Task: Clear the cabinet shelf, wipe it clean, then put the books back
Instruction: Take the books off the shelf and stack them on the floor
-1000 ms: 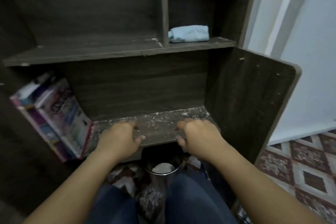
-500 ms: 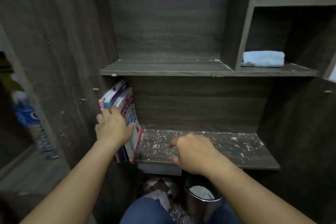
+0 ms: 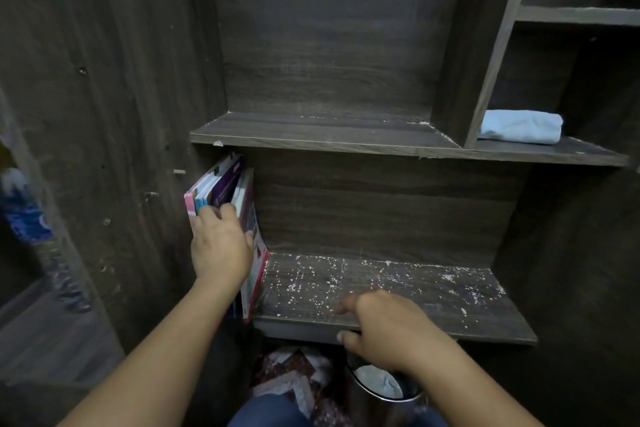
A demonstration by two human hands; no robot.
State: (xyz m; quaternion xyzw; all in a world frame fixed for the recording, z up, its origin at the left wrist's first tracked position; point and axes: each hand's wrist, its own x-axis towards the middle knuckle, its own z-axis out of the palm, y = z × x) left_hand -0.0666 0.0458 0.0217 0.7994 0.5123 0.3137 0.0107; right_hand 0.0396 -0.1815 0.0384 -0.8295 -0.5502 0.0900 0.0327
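Books: upright stack at the left end of the lower shelf, against the cabinet wall, not yet removed. Left hand gripped them, fingers curled over their spines. Right hand curled on the shelf's front edge, thumb beneath. Shelf was speckled white, unwiped. Blue cloth lay folded on the shelf above. Clearing judged barely begun.

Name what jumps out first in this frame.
The left hand grips a clump of bright books at the left end of the lower shelf. White flecks speckle the rest of that shelf, whose front edge the right hand holds. A folded blue cloth lies in the upper right cubby.
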